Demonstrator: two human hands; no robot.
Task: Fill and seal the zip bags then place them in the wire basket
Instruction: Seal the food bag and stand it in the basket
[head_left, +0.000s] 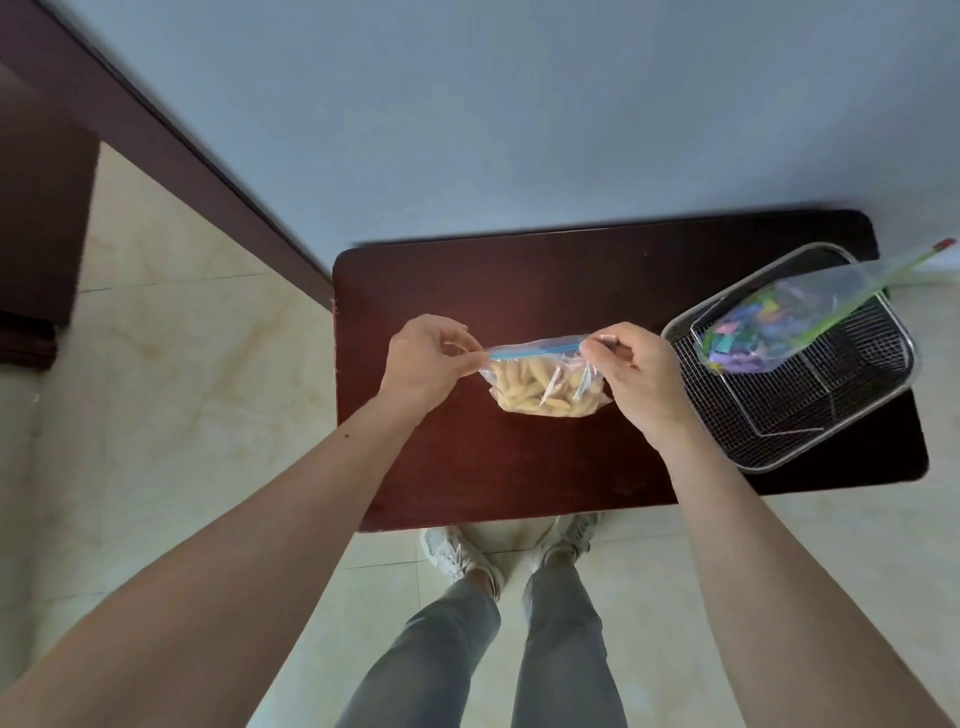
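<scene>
A clear zip bag (540, 387) with a blue zip strip holds pale yellow pasta-like pieces. It hangs just above the dark table, held between both hands. My left hand (423, 364) pinches the left end of the zip strip. My right hand (631, 371) pinches the right end. A wire basket (769, 415) stands at the table's right end. In it leans a second zip bag (779, 322) with a green strip, filled with colourful small pieces and sticking out over the basket's far rim.
The dark brown table (519, 467) stands against a pale blue wall. Cream floor tiles lie to the left and in front. My legs and white shoes are below the table's near edge. A dark wooden frame runs along the left.
</scene>
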